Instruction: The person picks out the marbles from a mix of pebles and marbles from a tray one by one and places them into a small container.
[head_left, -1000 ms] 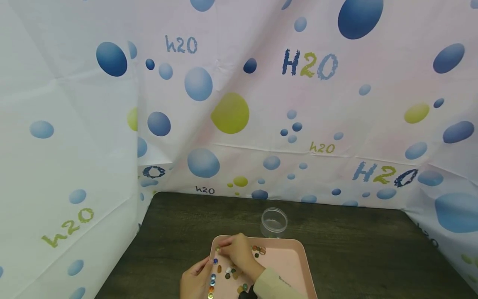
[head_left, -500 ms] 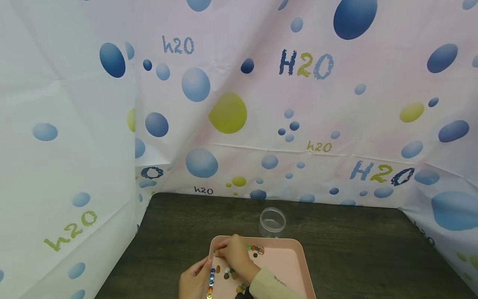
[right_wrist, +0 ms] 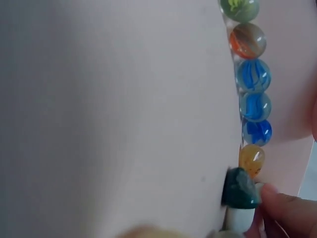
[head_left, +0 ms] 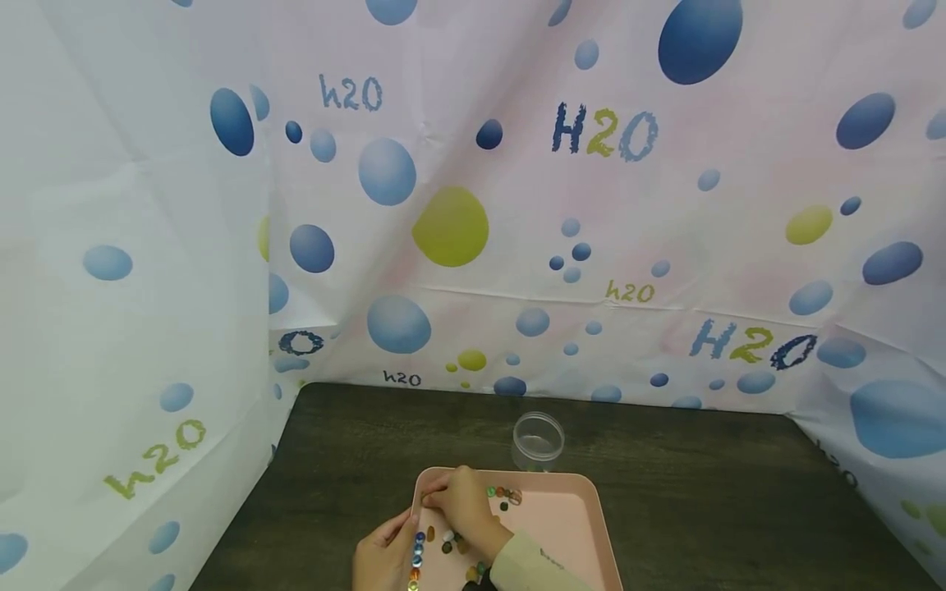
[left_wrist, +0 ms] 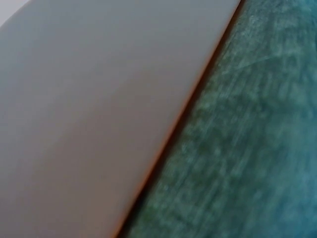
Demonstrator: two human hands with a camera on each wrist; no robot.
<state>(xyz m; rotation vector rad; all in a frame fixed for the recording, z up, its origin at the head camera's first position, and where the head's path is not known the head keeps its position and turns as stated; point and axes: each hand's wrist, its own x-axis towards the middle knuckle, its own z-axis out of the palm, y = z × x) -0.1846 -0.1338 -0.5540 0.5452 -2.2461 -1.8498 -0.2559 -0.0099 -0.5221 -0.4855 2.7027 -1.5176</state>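
In the head view a pink tray [head_left: 562,529] lies on the dark table. My left hand [head_left: 380,560] pinches its left rim between thumb and fingers. Deep in the far left corner, my right hand [head_left: 467,505] pinches a small yellow-green marble, now mostly hidden by the fingers. Along the left wall stands a row of marbles, with a dark blue marble [right_wrist: 258,132] at its far end and an orange one [right_wrist: 247,40] nearer. By the row sits an amber stone [right_wrist: 251,159]. A dark green stone [right_wrist: 240,189] appears close to fingertips [right_wrist: 277,201] in the right wrist view.
Behind the tray stands a clear round container [head_left: 538,441]. A red-brown marble [head_left: 500,492] and other small pieces lie by the far wall. A white stone [head_left: 448,536] sits mid-tray among others. A bubble-printed sheet [head_left: 621,345] hangs behind the table [head_left: 709,492].
The dark blue marble, apart from the row a second ago, now touches its far end. My right fingertips have shifted slightly toward the left wall. The left hand keeps its hold.
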